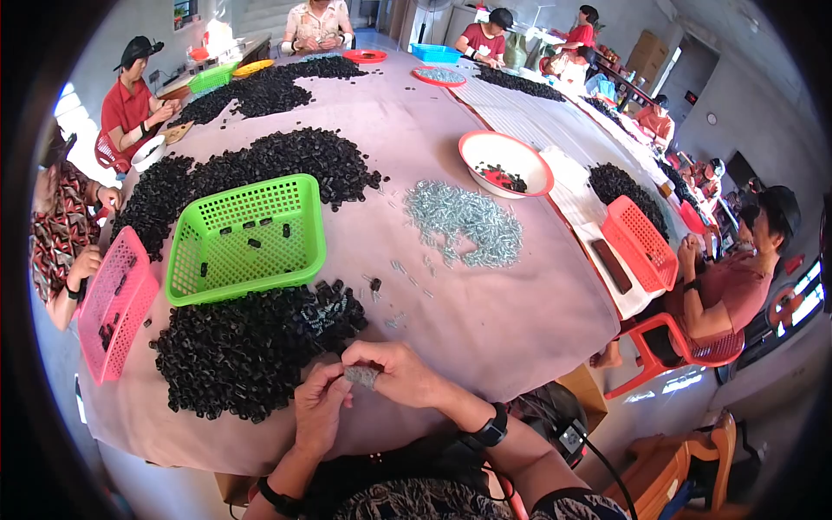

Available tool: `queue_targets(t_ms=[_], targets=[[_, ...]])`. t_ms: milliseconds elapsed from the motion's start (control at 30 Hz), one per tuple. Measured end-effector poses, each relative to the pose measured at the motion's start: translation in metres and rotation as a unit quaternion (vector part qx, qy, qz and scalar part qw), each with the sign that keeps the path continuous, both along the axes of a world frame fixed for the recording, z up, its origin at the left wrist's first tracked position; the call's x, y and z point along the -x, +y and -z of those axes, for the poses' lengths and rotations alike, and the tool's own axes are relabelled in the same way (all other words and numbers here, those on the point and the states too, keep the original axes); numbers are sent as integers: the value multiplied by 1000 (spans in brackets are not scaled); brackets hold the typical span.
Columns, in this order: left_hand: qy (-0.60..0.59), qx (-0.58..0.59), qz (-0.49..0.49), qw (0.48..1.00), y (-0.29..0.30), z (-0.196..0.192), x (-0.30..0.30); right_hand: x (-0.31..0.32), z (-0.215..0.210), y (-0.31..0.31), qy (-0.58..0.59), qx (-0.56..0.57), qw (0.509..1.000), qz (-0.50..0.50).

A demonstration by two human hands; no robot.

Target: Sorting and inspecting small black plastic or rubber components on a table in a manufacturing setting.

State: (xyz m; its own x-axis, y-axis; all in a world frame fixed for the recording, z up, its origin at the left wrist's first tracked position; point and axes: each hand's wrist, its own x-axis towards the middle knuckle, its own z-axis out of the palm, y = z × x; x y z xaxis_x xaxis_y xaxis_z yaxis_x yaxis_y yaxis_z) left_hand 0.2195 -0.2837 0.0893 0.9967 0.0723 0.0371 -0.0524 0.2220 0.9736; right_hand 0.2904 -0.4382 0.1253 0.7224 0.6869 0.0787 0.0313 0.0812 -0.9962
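Observation:
Above the near edge of the table, my left hand (pixel 319 406) and my right hand (pixel 397 373) meet with fingers closed. A small grey, rough-looking piece (pixel 360 376) shows between them, gripped by my right fingers; its kind is unclear. The left fingertips are pinched together close beside it, and whatever they hold is hidden. Right beside my left hand lies a big heap of small black parts (pixel 230 355). Several silver screw-like pins (pixel 325 312) rest on its right side. A larger pile of these silver pins (pixel 464 224) spreads farther out on the cloth.
A green plastic basket (pixel 247 290) holding several black parts stands behind the heap. To its left a pink basket (pixel 130 269) leans. A white basin with a red rim (pixel 507 139) sits beyond the pins. Co-workers sit around the cloth-covered table (pixel 520 321); a red basket (pixel 637 243) stands right.

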Motion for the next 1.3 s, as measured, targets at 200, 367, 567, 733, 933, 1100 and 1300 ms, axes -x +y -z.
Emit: queue_targets(t_ms=[200,367,567,733,933,1100,1300], targets=[[48,-8,15,999,-1,-9,0,1,-12,-9,-200,112,973,32],[92,4,30,995,2,-7,0,-3,0,-10,-250,125,959,33],[85,7,20,996,0,-3,0,-2,0,-4,-224,96,968,56],[71,20,-21,997,-2,1,2,2,3,1,-202,89,973,73],[43,16,-38,998,-3,5,3,4,2,4,-210,76,972,73],[50,15,-43,998,-4,3,-1,4,10,6,-281,79,952,94],[69,52,-46,995,-3,2,-1,-1,2,0,-200,97,974,45]])
